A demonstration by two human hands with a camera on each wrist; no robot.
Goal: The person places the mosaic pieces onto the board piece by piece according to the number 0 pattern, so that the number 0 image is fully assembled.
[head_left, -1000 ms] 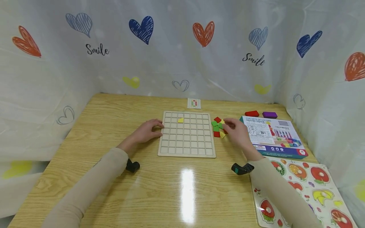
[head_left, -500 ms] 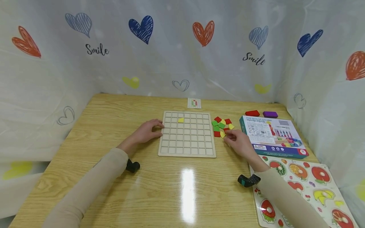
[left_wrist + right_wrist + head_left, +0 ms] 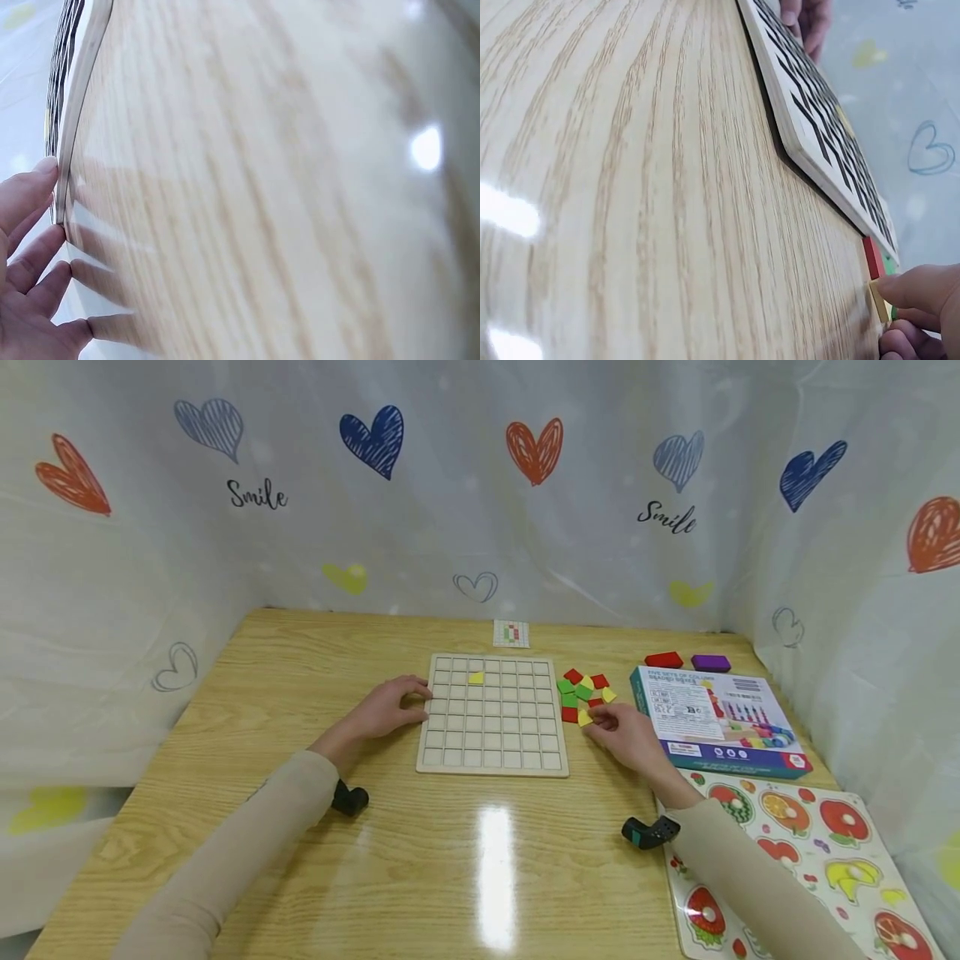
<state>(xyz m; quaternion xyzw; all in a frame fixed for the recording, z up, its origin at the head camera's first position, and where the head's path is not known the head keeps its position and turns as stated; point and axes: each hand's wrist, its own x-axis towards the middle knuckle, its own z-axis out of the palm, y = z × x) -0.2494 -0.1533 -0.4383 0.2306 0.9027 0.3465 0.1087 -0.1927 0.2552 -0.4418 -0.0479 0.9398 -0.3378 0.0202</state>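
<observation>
Right hand (image 3: 626, 739) at near end of tile pile; thumb touches the nearest yellow tile (image 3: 879, 302). Far-side fingers partly hidden, so can't tell if the tile is pinched or just touched. Left hand (image 3: 382, 706): fingers apart, loosely bent, tips against the board's (image 3: 495, 735) left edge, not clamped round it.

Main risk: tile is thin, so a thumb-only contact could push it along the table (image 3: 420, 860) rather than lift it. Red tile (image 3: 570, 715) sits just left of the grip, green tile (image 3: 570, 701) beyond that; a sideways push would likely shove the red one into the board's right edge, also left of the grip. Curled fingers could drag other pieces just beyond the grip. Pinching only a corner, the tile may spin or drop.

Board: light left touch might let it shift if bumped from the right, and the placed tile (image 3: 476, 678), well left and beyond the grip, could jog loose. Box (image 3: 712, 710) is near, right of the grip; a wide swing might knock it.
</observation>
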